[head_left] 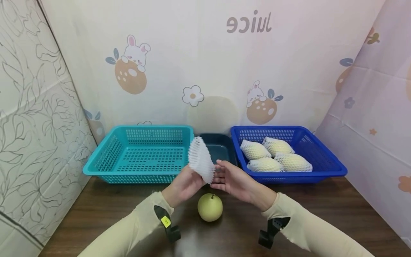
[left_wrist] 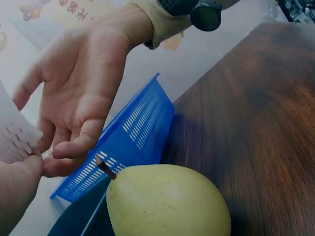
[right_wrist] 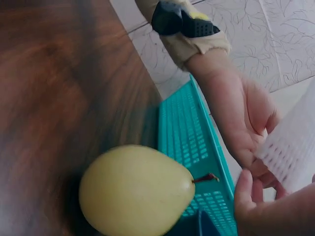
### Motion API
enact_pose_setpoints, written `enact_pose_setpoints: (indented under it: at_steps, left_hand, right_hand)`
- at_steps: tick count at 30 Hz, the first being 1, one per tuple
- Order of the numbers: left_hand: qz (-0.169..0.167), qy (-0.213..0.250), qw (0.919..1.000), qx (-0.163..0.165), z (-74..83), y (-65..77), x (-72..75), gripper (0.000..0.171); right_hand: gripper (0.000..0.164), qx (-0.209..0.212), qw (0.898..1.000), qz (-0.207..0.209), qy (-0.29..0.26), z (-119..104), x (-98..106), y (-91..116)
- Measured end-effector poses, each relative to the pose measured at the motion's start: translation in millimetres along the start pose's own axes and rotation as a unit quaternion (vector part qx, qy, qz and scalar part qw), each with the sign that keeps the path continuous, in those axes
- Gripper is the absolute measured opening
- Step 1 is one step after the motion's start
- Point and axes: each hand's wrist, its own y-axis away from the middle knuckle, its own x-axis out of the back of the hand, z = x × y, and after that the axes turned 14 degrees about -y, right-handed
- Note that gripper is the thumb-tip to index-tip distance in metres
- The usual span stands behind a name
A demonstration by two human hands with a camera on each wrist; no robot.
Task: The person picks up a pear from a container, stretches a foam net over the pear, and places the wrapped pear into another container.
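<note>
A white foam net sleeve [head_left: 201,159] stands up between the two hands, its lower end toward the right fingers. My left hand [head_left: 186,185] grips it low down, thumb and fingers around its side. My right hand [head_left: 237,184] is held palm inward with loosely bent fingers, fingertips right at the sleeve's lower edge; its thumb points up, apart from the sleeve. On the table just below the hands sits a bare yellow-green pear [head_left: 210,207], stem up. Both wrist views show that pear [left_wrist: 167,201] large and close, with the sleeve [right_wrist: 293,142] at the side.
A teal basket [head_left: 138,178] stands at the back left. At the back right, a blue basket [head_left: 334,167] holds several net-wrapped pears [head_left: 293,162]. Between them is a dark teal tray [head_left: 221,150], partly hidden by the hands. A patterned curtain [head_left: 205,64] hangs behind.
</note>
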Motion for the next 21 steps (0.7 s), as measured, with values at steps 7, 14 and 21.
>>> enact_pose_setpoints:
  at_steps: [7, 14, 21]
  left_hand:
    - [-0.009, -0.016, 0.9998, 0.008, -4.4, 0.5, 4.7, 0.035]
    - [0.007, -0.043, 0.9987, 0.028, -9.9, -0.1, 9.3, 0.036]
    - [-0.004, -0.023, 0.9988, 0.043, 6.4, 3.5, 7.0, 0.044]
  right_hand:
    - [0.030, 0.048, 0.996, 0.043, -0.061, 5, 5, -3]
    - [0.018, 0.050, 0.986, 0.012, -0.160, 2, 12, -2]
    - [0.038, -0.007, 0.993, -0.039, -0.110, -2, 13, 0]
